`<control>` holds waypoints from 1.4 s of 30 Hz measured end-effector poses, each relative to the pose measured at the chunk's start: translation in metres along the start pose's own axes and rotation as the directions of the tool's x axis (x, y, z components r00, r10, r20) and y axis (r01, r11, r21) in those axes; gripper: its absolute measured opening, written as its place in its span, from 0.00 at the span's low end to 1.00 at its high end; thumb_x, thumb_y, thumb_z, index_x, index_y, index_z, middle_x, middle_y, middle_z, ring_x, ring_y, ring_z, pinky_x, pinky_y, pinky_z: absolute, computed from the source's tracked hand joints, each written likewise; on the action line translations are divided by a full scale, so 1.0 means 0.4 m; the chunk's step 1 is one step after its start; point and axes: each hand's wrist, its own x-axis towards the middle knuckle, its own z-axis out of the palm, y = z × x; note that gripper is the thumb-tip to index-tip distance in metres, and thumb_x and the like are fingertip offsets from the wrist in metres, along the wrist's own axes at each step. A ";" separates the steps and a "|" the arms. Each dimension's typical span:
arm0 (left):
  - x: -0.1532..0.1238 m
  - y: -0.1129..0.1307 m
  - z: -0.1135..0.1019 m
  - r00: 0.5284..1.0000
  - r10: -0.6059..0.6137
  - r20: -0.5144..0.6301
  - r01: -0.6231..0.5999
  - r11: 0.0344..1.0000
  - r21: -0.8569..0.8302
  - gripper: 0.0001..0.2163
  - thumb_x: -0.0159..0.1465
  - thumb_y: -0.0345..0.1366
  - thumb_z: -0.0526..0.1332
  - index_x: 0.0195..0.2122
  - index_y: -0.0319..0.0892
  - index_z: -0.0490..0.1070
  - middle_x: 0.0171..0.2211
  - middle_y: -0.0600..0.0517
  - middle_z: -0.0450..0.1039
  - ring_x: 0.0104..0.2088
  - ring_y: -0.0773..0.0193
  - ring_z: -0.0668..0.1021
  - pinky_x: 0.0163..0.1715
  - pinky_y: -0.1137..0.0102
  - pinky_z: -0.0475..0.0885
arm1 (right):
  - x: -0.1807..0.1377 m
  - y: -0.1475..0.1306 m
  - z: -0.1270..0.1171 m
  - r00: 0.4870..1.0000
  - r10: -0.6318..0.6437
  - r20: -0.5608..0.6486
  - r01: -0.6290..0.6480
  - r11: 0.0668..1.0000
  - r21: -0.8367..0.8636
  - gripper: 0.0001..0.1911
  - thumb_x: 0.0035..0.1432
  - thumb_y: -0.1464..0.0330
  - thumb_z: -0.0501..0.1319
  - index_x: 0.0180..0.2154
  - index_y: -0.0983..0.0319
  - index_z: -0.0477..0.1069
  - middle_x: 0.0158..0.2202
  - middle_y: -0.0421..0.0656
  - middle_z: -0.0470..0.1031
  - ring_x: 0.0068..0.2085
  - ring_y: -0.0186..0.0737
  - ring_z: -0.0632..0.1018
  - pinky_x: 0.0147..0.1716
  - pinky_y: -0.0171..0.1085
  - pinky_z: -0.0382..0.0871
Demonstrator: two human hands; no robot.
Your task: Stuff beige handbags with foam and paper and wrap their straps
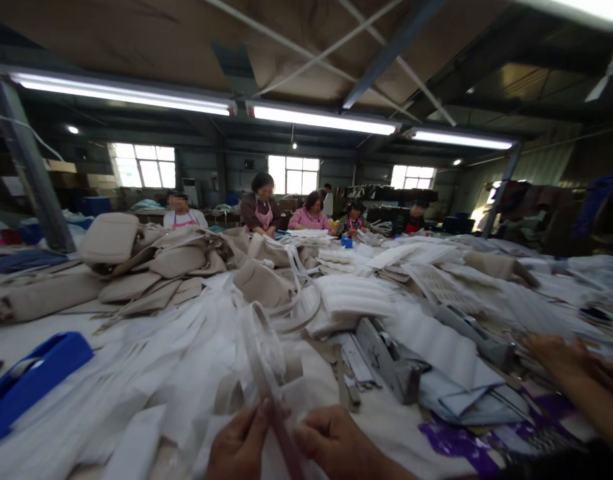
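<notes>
My left hand and my right hand sit at the bottom edge, fingers pinched together on a long white strap that runs up between them toward the pile. The strap is blurred by motion. Loose white fabric strips lie all around both hands on the white table. Just beyond my right hand lies a grey metal tool.
Beige padded pieces are heaped at the left, white quilted pads in the middle. A blue plastic object lies at the left edge. Another person's hand reaches in from the right. Several seated people work along the far side.
</notes>
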 end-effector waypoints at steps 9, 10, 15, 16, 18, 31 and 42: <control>0.003 0.007 0.055 0.998 0.004 0.061 0.005 0.987 -0.158 0.21 0.62 0.50 0.59 0.43 0.37 0.79 0.34 0.47 0.80 0.37 0.57 0.80 0.43 0.66 0.73 | 0.036 -0.041 -0.005 0.997 -0.027 -0.066 0.025 0.999 -0.044 0.21 0.58 0.61 0.55 0.16 0.62 0.59 0.20 0.36 0.57 0.25 0.31 0.63 0.27 0.31 0.58; 0.001 0.003 0.056 0.998 0.013 0.054 -0.004 0.986 -0.166 0.21 0.62 0.50 0.59 0.44 0.36 0.78 0.35 0.47 0.80 0.37 0.58 0.79 0.43 0.66 0.73 | 0.042 -0.044 -0.004 0.996 -0.049 -0.078 0.045 0.998 -0.042 0.21 0.58 0.62 0.55 0.16 0.62 0.59 0.20 0.36 0.59 0.26 0.31 0.65 0.29 0.31 0.60; -0.007 -0.016 0.062 0.998 0.043 -0.036 -0.045 0.997 -0.059 0.20 0.62 0.49 0.60 0.44 0.37 0.78 0.35 0.48 0.80 0.39 0.58 0.79 0.45 0.66 0.71 | 0.064 -0.052 0.012 0.985 -0.056 -0.161 0.056 0.998 -0.001 0.19 0.57 0.61 0.55 0.18 0.63 0.63 0.22 0.38 0.65 0.29 0.33 0.69 0.32 0.32 0.62; -0.008 -0.020 0.064 0.998 0.050 -0.044 -0.051 0.998 -0.036 0.19 0.62 0.49 0.60 0.44 0.38 0.78 0.34 0.49 0.80 0.38 0.58 0.79 0.45 0.66 0.72 | 0.068 -0.052 0.016 0.984 -0.026 -0.178 0.031 0.999 0.024 0.19 0.57 0.60 0.56 0.18 0.63 0.64 0.21 0.38 0.64 0.28 0.33 0.67 0.30 0.32 0.62; -0.008 -0.028 0.069 0.997 0.067 -0.046 -0.067 0.998 -0.010 0.18 0.62 0.49 0.60 0.43 0.40 0.79 0.34 0.50 0.80 0.37 0.58 0.78 0.43 0.66 0.72 | 0.075 -0.052 0.021 0.975 0.050 -0.216 -0.026 0.993 0.112 0.19 0.56 0.59 0.56 0.19 0.63 0.64 0.20 0.37 0.62 0.24 0.31 0.64 0.26 0.32 0.59; 0.024 -0.012 0.045 0.997 -0.018 -0.075 0.001 0.976 -0.219 0.19 0.61 0.49 0.62 0.46 0.41 0.78 0.37 0.47 0.81 0.43 0.56 0.79 0.44 0.67 0.72 | -0.003 -0.014 -0.007 0.996 0.046 0.077 -0.046 0.999 -0.005 0.23 0.63 0.62 0.53 0.18 0.64 0.67 0.19 0.38 0.67 0.23 0.30 0.67 0.25 0.31 0.59; -0.006 -0.041 0.067 0.997 0.019 -0.078 -0.029 0.991 -0.129 0.20 0.63 0.50 0.59 0.46 0.40 0.78 0.38 0.47 0.80 0.39 0.59 0.78 0.43 0.67 0.72 | 0.063 -0.023 0.058 0.974 0.029 -0.226 -0.003 0.993 0.118 0.21 0.60 0.61 0.55 0.20 0.65 0.71 0.20 0.42 0.73 0.23 0.32 0.72 0.25 0.31 0.63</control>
